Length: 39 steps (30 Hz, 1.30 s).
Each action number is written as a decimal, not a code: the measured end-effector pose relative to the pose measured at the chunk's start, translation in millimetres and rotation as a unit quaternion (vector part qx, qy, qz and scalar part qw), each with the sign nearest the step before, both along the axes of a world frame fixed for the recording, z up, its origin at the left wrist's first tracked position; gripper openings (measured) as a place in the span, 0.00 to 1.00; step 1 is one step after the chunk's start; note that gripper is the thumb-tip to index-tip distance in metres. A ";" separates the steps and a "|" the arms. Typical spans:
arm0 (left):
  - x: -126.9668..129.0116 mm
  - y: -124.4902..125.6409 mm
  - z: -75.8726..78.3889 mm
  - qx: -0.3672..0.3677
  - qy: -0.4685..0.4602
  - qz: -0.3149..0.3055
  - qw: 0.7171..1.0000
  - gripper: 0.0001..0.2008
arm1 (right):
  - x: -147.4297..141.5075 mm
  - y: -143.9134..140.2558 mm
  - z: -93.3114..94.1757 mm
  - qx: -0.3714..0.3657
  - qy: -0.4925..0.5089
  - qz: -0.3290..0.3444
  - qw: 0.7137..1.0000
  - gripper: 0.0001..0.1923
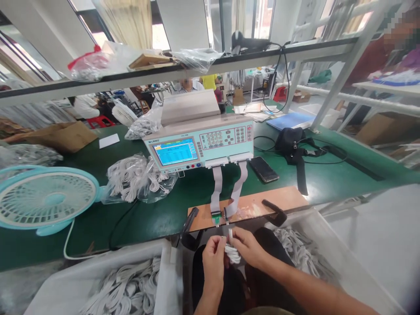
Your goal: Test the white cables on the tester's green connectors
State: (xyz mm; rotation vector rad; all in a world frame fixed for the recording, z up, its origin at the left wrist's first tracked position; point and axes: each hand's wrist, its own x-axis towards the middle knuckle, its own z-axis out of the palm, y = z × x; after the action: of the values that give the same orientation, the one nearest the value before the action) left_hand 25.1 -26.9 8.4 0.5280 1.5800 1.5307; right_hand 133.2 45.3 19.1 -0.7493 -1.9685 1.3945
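Observation:
A coiled white cable (232, 254) hangs between my two hands, just in front of the bench edge. My left hand (214, 256) is closed, thumb and forefinger pinched at one end of it. My right hand (246, 246) grips the other part, with a white connector end (230, 234) sticking up from its fingers. Just beyond the hands, a small green circuit board (215, 218) and a second metal-tipped connector (226, 217) sit at the board's edge. Grey ribbon cables (216, 190) run from them to a cable tester (203, 142) with a lit blue screen.
Left and right of my legs stand white bins (166, 267) (323, 218) of coiled cables. Black clamps (190, 225) (274, 212) hold a wooden board (259, 203). A blue fan (49, 199), bagged cables (126, 177), a phone (264, 169) and a black bag (292, 142) lie on the green bench.

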 end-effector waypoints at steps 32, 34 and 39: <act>-32.0 21.9 -27.5 0.030 0.177 -0.042 0.983 0.17 | -28.2 12.0 -13.1 -0.403 0.143 -0.084 0.900 0.21; -28.1 21.5 -30.0 0.034 0.155 -0.017 0.987 0.16 | -27.7 12.2 -11.5 -0.404 0.140 -0.086 0.900 0.21; -18.4 21.3 -33.9 0.041 0.117 0.026 0.992 0.15 | -27.7 11.4 -8.9 -0.406 0.141 -0.081 0.899 0.20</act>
State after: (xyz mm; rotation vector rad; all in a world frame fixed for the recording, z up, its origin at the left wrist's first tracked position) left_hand 6.7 -5.6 -25.5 0.7396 1.7242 1.6247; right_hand 105.5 56.7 10.2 -0.9604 -1.0297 2.0921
